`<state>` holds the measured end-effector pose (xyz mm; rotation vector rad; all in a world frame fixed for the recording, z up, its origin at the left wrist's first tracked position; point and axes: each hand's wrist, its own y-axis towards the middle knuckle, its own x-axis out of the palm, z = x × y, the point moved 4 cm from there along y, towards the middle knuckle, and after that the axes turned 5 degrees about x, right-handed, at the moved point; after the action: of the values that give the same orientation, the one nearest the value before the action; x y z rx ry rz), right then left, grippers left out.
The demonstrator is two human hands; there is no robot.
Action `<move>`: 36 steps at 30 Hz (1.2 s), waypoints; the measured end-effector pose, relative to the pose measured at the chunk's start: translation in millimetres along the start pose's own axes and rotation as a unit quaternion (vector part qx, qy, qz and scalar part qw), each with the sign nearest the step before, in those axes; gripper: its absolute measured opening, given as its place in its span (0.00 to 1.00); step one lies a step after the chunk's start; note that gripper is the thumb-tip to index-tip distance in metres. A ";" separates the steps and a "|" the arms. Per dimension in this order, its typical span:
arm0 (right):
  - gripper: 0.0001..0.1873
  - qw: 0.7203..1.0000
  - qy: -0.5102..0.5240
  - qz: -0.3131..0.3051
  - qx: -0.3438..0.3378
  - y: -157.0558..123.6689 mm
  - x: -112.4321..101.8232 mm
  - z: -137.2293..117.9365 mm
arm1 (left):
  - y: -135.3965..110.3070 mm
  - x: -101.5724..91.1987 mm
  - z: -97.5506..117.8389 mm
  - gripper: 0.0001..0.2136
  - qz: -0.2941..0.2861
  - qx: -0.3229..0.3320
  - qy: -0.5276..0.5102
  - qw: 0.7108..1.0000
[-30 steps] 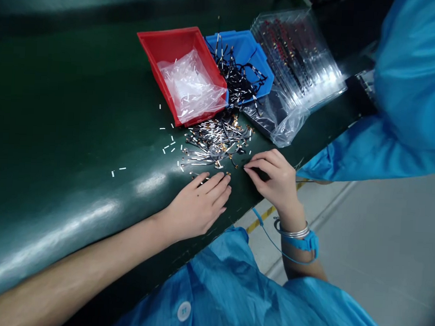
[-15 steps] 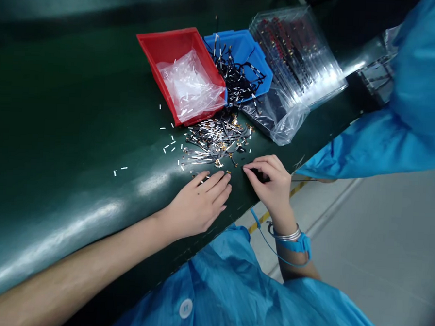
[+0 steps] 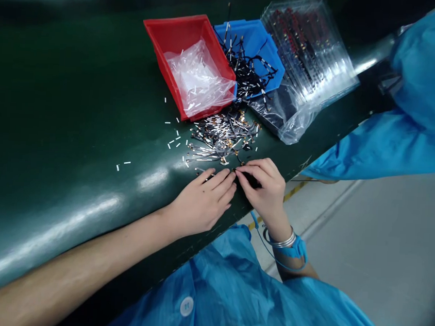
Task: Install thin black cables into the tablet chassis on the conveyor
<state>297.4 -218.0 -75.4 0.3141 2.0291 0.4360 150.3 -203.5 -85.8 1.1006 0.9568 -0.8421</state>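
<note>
My left hand (image 3: 203, 201) lies flat on the dark green table (image 3: 69, 126), fingers stretched out together, their tips at the near edge of a pile of small black and silver parts (image 3: 222, 136). My right hand (image 3: 262, 185) sits just to its right with fingers curled in a pinch against the table, its tips touching the left hand's fingertips. What it pinches is too small to make out. A blue wrist strap and a silver bangle ring my right wrist (image 3: 289, 244).
A red bin (image 3: 173, 34) holds a clear bag of tiny white pieces. Beside it stand a blue bin (image 3: 270, 54) of black cables and clear plastic trays (image 3: 311, 46) in a bag. Loose white bits (image 3: 124, 164) dot the table. Another person's blue sleeve (image 3: 386, 142) reaches in at right.
My right hand has slid left until its fingertips meet the left hand's. The left hand has stayed put. The view has shifted slightly.
</note>
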 end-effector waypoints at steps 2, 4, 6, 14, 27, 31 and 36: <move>0.06 1.000 -0.018 0.005 -0.025 -2.9 -1.3 -2.2 | 0.0 -0.6 0.1 0.18 0.005 -0.001 -0.002 1.000; 0.07 0.998 -0.044 0.006 -0.042 -6.9 -2.7 -4.9 | -0.3 -0.1 -0.1 0.18 0.002 -0.002 -0.006 1.000; 0.10 0.996 -0.072 0.003 -0.050 -11.1 -3.9 -8.0 | -0.8 0.9 -0.4 0.18 -0.004 -0.005 -0.013 1.000; 0.14 0.996 -0.080 0.000 -0.037 -15.4 -6.7 -12.4 | -0.4 0.8 -0.3 0.18 -0.001 -0.010 -0.008 1.000; 0.17 1.000 -0.012 -0.025 -0.008 -16.5 -4.1 -3.0 | -1.9 -13.4 -2.1 0.14 0.088 -0.025 -0.048 0.995; 0.12 1.000 0.001 0.011 -0.009 -19.1 -8.5 -10.5 | -4.9 -27.3 -18.5 0.11 0.154 -0.125 -0.107 0.974; 0.05 0.999 0.014 0.024 0.023 0.0 -7.6 -13.4 | -5.0 -29.0 -33.2 0.11 0.124 -0.150 0.009 0.981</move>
<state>289.2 -223.3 -63.5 0.3878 2.0648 0.4255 128.6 -170.2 -66.0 0.9426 0.9055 -0.4682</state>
